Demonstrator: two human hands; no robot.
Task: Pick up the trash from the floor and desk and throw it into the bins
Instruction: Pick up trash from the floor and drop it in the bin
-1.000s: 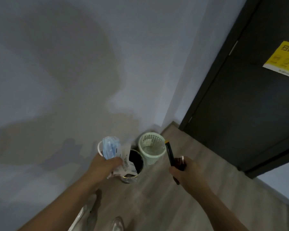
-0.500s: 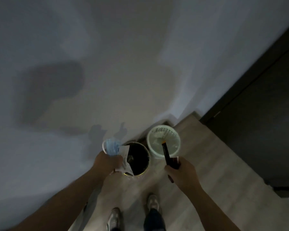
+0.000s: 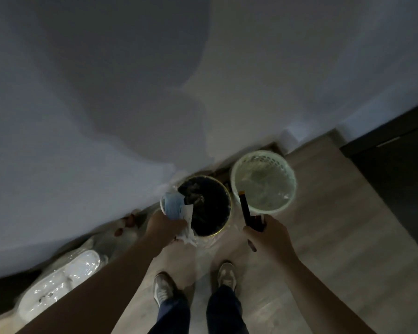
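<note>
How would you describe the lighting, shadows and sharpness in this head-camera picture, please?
Head view: dim and soft all over; a large shadow falls across the wall; the dark bin reads almost black inside, the pale bin is brighter; wide-angle bending curves the wall's base; both hands, left and right, look slightly smeared.

Perforated plastic bin (image 3: pixel 263 182), cloth mask (image 3: pixel 173 205), matt wood-look floor (image 3: pixel 336 237).

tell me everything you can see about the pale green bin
The pale green bin is round and looks like plastic, with a perforated lattice wall and a smooth rim. It stands upright on the wood-look floor by the wall, right of the dark bin. A clear liner seems to line it. The right hand holds a dark stick-shaped item across its near rim.
</note>
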